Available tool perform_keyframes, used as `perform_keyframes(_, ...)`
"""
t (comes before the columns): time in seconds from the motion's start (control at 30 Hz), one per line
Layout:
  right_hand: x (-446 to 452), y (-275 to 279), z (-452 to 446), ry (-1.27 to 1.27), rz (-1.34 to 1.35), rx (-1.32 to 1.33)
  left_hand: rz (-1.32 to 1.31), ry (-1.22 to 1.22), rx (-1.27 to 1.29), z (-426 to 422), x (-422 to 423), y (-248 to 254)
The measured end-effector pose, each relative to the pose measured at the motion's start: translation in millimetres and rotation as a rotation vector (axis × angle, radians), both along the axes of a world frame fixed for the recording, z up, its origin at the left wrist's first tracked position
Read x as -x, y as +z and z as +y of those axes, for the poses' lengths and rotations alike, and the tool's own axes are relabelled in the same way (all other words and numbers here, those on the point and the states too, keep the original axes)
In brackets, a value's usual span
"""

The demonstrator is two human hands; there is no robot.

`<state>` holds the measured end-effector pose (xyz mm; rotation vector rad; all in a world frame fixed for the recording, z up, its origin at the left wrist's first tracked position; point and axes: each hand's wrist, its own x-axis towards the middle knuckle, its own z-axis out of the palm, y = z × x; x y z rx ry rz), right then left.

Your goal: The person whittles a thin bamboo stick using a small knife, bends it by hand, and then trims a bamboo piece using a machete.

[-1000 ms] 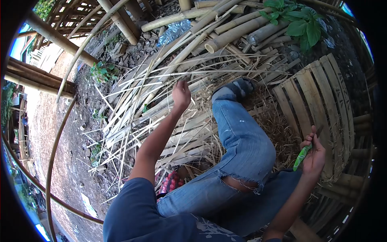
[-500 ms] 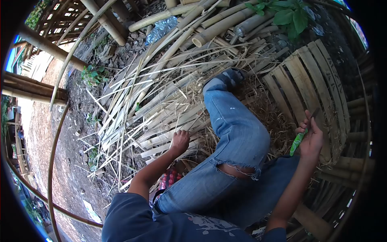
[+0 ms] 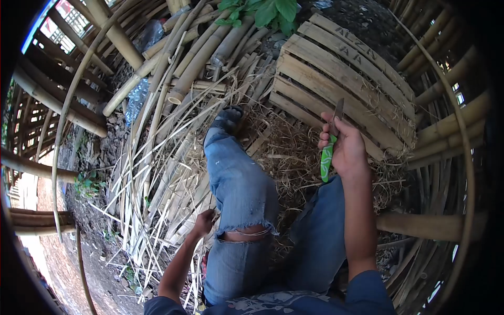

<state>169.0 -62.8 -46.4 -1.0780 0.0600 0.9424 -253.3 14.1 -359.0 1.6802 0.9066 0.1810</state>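
Note:
My right hand is wrapped round a knife with a green, white-patterned handle. Its dark blade points up and away from me, in front of a slatted wooden crate. Down by my left thigh, my left hand is closed beside split bamboo slats. Whatever its fingers hold, if anything, is too small to make out. Thin pale bamboo strips lie in a loose heap left of my leg. Curled shavings cover the ground between my legs and the crate.
Cut bamboo poles are piled ahead, beside a crumpled clear plastic piece and a leafy green plant. Bamboo rails stand on the right. A curved bamboo strip arches at the left. My bent legs in torn jeans fill the middle.
The view has swung right, so the crate sits nearer the middle. My left hand has drawn back toward my thigh and its fingers have curled. The knife stays in my right hand.

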Motion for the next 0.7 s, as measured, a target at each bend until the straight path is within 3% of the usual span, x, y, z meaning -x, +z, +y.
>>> perform_keyframes(0.1, 1.4, 1.0, 0.1, 0.050, 0.010, -0.066, -0.210, 0.044, 0.007, -11.9, 5.8, -9.1)
perform_keyframes(0.7, -10.5, 3.4, -10.2, -0.012, -0.019, -0.139, -0.078, -0.116, -0.046, 14.3, -3.3, 38.9)
